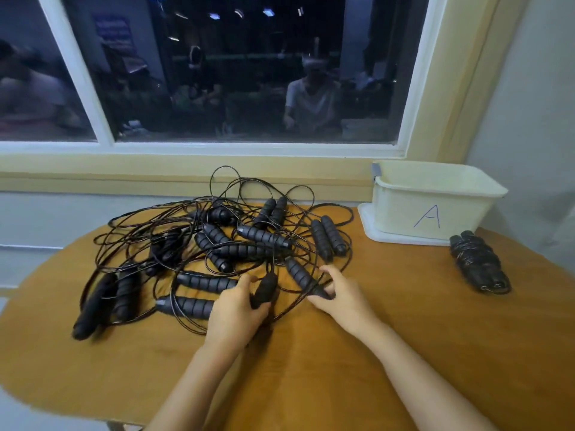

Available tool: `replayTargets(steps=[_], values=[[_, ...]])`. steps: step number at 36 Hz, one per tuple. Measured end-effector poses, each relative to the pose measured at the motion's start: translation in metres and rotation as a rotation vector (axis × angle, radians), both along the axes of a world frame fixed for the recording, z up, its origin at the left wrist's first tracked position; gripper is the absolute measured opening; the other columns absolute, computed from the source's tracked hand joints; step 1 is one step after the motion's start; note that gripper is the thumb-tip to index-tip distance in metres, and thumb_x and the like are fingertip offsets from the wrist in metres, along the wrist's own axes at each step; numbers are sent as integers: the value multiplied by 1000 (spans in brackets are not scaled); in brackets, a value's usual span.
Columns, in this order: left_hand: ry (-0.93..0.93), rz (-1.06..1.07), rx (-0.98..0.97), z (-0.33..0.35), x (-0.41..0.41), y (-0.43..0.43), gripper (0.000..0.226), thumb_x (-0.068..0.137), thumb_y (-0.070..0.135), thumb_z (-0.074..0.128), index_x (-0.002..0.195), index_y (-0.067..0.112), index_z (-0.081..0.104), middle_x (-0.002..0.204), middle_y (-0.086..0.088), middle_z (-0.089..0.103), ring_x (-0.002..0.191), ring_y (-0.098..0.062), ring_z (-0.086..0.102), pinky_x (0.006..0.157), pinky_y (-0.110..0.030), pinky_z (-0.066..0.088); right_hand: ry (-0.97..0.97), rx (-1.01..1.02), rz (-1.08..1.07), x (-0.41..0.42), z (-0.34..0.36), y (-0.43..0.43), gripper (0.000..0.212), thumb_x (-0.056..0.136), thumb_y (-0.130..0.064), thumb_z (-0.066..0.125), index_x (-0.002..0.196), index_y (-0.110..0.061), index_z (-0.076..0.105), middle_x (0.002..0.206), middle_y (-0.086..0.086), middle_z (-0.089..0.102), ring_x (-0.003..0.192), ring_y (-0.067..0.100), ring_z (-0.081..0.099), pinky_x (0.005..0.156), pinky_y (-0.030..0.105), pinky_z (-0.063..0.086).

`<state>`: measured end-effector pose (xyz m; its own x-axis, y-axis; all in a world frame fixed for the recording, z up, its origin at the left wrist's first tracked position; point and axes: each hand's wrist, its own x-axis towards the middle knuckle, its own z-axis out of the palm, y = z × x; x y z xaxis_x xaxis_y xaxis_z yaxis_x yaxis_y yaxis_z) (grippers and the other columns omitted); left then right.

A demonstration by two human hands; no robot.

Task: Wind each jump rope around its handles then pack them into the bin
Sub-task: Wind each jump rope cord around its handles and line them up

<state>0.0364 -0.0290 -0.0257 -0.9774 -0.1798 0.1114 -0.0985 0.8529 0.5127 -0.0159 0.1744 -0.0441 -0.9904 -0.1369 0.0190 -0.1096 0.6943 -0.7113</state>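
A tangled heap of black jump ropes with ribbed foam handles covers the middle and left of the wooden table. My left hand grips one black handle at the heap's near edge. Just to the right, my right hand pinches the lower end of another handle where thin cords cross it. One wound rope bundle lies at the right, in front of the cream bin marked "A".
The bin stands on its lid at the back right corner, by the window sill and wall. Two handles lie near the table's left edge. Bare wood stretches along the front, under my forearms.
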Motion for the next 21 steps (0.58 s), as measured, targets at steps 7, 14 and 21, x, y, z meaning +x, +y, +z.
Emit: replayTargets(steps=[7,14,21], values=[[72,109,569,0,-29,9,42,94,24,65,130,12,47,90,10,56,79,0,57,60,-13,47,-174,-476,-48,26,-9,-24,63,92,-19,70,143,-24,33,94,5,74,70,21,72,73,37,62],[-168,115,1058,5,-50,5,48,93,27,66,134,7,51,114,-12,67,100,-24,67,67,-26,55,-142,-614,-122,31,-13,-41,79,92,-15,69,152,-31,20,110,-5,68,82,13,70,60,22,55],[-219,62,1208,22,-52,14,47,85,25,75,124,9,55,110,-12,69,97,-25,68,66,-30,57,-208,-741,-21,28,1,-50,62,94,-2,62,135,-43,40,129,-8,59,119,7,56,97,27,48]])
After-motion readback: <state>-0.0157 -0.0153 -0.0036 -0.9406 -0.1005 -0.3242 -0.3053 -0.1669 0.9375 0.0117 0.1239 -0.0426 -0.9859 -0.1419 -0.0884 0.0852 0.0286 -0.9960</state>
